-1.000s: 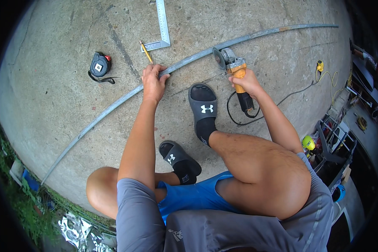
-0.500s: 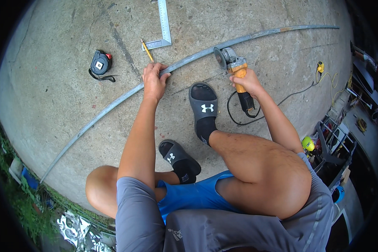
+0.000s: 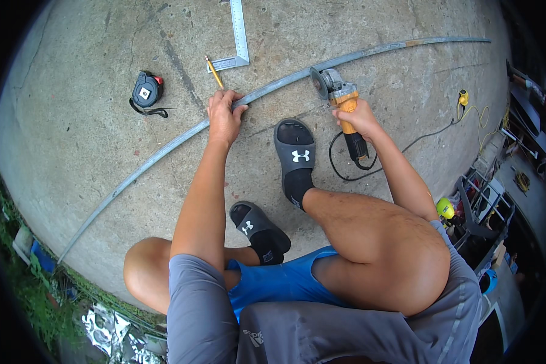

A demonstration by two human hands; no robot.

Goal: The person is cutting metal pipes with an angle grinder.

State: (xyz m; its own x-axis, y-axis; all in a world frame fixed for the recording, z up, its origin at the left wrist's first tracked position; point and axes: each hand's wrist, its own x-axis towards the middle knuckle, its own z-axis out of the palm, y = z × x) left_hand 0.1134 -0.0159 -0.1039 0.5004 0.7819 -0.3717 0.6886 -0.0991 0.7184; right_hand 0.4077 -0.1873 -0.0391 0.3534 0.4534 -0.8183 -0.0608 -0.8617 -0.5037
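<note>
A long grey metal bar lies across the concrete, its line bent by the lens. My left hand grips it near its middle, fingers over the far side and thumb on the near side. In my right hand is a yellow and black angle grinder, held by its body. The grinder's disc is close to the bar's near edge; whether they touch I cannot tell. Just beyond my left hand lies a yellow pencil, partly on the handle of a metal try square.
A black tape measure with a wrist strap rests at the left. The grinder's dark cord runs right to a yellow connector. My sandalled feet are on the near side of the bar. Racks and clutter stand at the right edge.
Almost nothing differs. The whole picture has shifted very slightly; both hands keep their holds on the bar and the angle grinder.
</note>
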